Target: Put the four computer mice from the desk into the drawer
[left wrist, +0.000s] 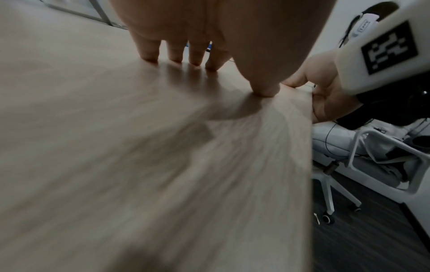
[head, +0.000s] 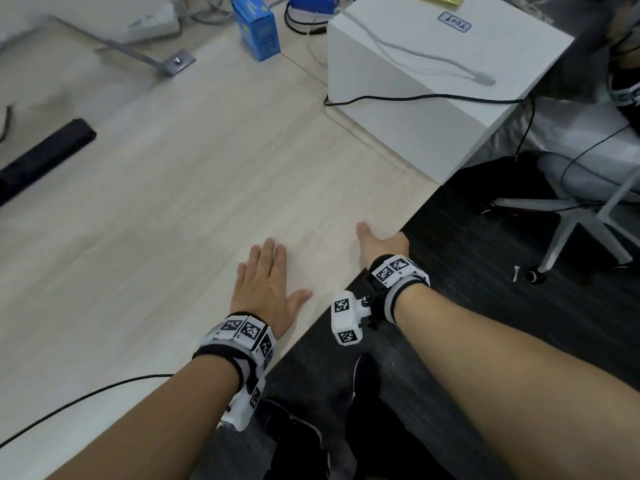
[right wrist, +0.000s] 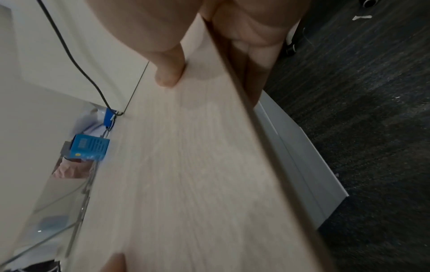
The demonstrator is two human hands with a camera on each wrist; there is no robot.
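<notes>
No computer mouse shows in any view. My left hand [head: 266,282] lies flat, palm down, on the light wooden desk [head: 156,220] near its front edge, fingers [left wrist: 195,53] straight and spread. My right hand [head: 381,244] grips the desk's front edge just to its right, thumb [right wrist: 167,73] on top and the other fingers under the board. In the right wrist view a white drawer front [right wrist: 295,156] sits below the desk edge, pushed in. What the drawer holds is hidden.
A large white box [head: 433,81] with a white cable on it stands at the back right. Further off are a blue carton [head: 258,29], a black bar [head: 45,157] at the left and a black cable [head: 86,396]. A white office chair [head: 571,220] stands on the dark floor.
</notes>
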